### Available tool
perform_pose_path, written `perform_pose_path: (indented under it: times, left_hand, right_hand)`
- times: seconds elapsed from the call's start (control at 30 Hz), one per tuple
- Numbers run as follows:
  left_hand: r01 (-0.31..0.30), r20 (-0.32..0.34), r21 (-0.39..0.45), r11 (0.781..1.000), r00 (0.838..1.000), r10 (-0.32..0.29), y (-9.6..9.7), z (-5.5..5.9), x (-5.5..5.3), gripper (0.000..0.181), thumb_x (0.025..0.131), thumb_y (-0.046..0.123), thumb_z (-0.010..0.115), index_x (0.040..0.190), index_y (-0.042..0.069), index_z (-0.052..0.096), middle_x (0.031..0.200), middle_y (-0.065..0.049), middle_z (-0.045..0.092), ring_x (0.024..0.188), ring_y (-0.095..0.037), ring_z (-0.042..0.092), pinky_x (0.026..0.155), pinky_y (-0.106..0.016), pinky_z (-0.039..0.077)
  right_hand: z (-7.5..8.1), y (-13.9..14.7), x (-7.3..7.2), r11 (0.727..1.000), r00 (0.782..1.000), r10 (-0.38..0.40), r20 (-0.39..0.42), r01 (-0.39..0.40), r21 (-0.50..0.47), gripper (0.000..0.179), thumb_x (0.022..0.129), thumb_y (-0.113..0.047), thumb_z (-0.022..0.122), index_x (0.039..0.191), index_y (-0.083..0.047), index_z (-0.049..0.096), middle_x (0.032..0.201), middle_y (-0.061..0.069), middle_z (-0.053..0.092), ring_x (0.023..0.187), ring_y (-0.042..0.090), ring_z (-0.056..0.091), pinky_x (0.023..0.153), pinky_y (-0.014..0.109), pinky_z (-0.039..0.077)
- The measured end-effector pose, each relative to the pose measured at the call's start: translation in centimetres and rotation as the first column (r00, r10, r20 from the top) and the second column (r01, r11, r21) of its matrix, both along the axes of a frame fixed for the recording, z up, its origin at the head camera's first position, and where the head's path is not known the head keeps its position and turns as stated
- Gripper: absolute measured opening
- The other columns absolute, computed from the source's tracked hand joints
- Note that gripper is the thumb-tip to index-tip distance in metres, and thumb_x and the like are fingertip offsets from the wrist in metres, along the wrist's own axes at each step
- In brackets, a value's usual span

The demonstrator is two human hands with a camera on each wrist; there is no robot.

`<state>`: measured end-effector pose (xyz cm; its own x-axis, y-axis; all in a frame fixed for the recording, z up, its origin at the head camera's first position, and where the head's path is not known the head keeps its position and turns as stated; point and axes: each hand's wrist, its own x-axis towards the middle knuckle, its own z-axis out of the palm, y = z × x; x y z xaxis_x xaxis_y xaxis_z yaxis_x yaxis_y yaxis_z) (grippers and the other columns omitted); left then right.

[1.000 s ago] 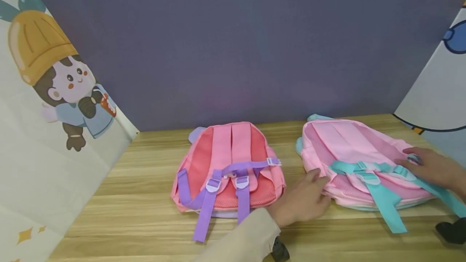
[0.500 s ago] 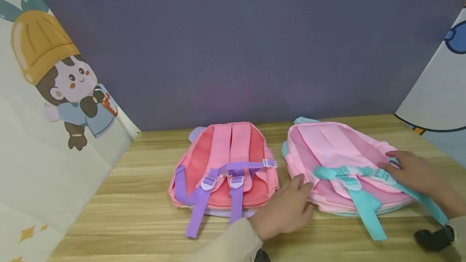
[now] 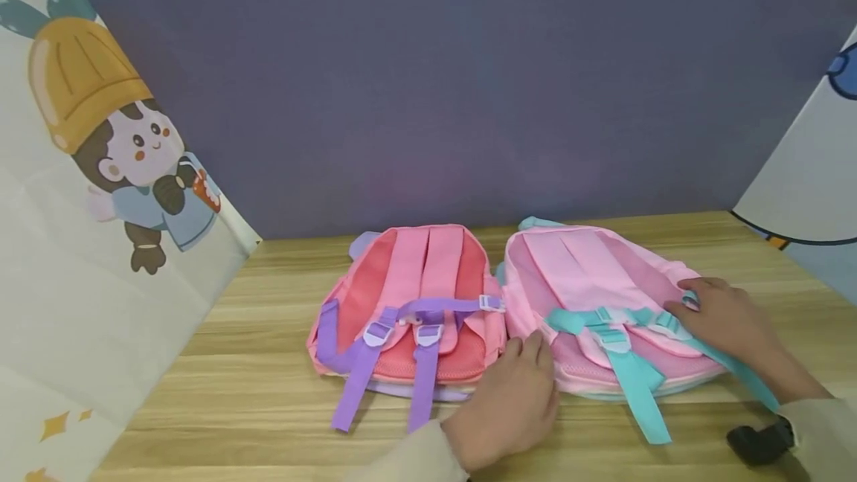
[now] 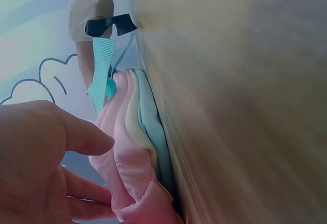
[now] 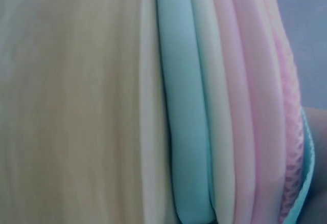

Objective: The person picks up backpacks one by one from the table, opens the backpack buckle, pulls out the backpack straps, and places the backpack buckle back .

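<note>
Two children's backpacks lie side by side, straps up. The light pink backpack (image 3: pixel 589 266) has teal straps, and my right hand (image 3: pixel 726 322) grips its right side, thumb and forefinger around a bit of teal strap. The coral-pink backpack (image 3: pixel 415 266), with purple straps, is on the left. My left hand (image 3: pixel 512 400) is at the lower gap between the two, fingertips against the light pink one's lower left side. In the left wrist view, the left thumb (image 4: pixel 89 137) and relaxed fingers meet its pink fabric. Layered teal, cream and pink edges (image 5: pixel 230 106) fill the right wrist view.
Both bags rest on a wood-grain table (image 3: pixel 221 363). Behind it stands a dark grey-blue panel (image 3: pixel 435 80). A cartoon-printed sheet (image 3: pixel 53 244) borders the left, another printed sheet (image 3: pixel 797 184) the right. Black wrist gear (image 3: pixel 759 443) sits near the right sleeve.
The light pink backpack has slid left, from well apart to right beside the coral-pink one. Both hands have travelled left with it. The coral-pink backpack has barely shifted.
</note>
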<state>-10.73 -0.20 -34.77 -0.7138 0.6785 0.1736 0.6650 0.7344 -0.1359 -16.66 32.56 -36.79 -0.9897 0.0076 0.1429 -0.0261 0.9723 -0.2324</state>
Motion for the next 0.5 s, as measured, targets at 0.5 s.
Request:
perform_pose_path:
  times: [0.5]
  left_hand:
    - [-0.047, -0.010, 0.022, 0.999, 0.999, 0.047, -3.5, 0.3, -0.4, 0.054, 0.090, 0.032, 0.057, 0.133, 0.001, 0.049, 0.131, -0.009, 0.053, 0.113, -0.022, 0.053, 0.096, -0.031, 0.046]
  right_hand:
    - [0.6, -4.7, -0.9, 0.998, 1.000, 0.017, -0.003, -0.017, -0.063, 0.055, 0.095, -0.034, 0.048, 0.125, 0.012, 0.049, 0.125, 0.041, 0.044, 0.109, 0.063, 0.038, 0.085, 0.072, 0.033]
